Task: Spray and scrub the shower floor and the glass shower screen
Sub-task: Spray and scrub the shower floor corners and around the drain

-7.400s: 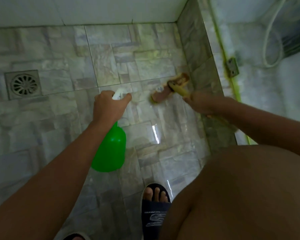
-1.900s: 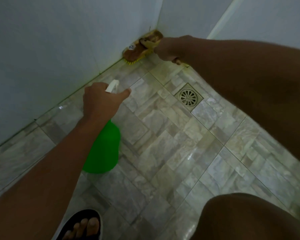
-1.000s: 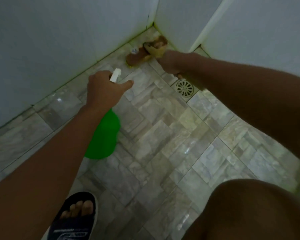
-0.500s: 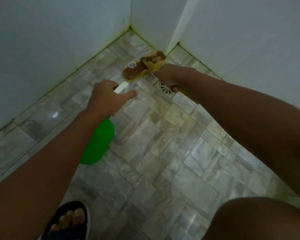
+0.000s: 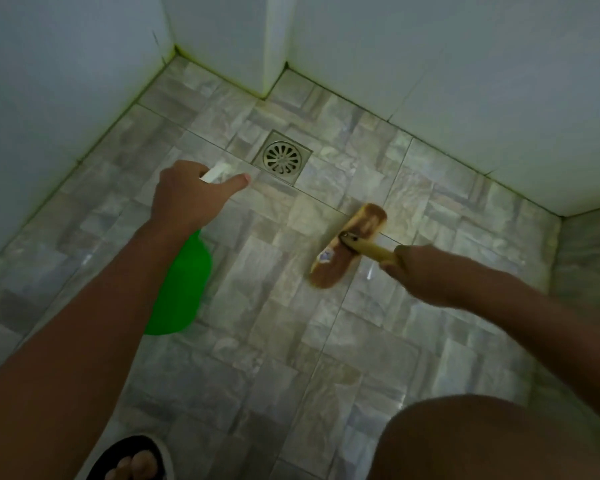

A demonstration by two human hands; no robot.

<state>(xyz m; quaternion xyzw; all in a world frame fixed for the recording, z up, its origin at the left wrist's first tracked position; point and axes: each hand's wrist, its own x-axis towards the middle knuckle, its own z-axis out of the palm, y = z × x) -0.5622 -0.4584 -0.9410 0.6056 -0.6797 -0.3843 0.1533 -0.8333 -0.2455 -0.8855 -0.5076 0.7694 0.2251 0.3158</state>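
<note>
We are scrubbing the shower floor [image 5: 291, 341] with the brush [image 5: 347, 251] gripped in our right hand [image 5: 420, 271]; our left hand [image 5: 187, 192] is gripping the spray bottle [image 5: 181, 289]. The floor is looking perhaps wet; no glass screen is showing, so it is probably remaining.

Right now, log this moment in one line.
left hand: grips green spray bottle | right hand: scrub brush on floor tiles

Both forearms are bare, with no sleeves, watch or rings showing. At the bottom left of the frame, 1 foot wears a dark open-toed slide sandal [image 5: 127, 459] with a pale sole edge. A bare knee fills the bottom right.
</note>
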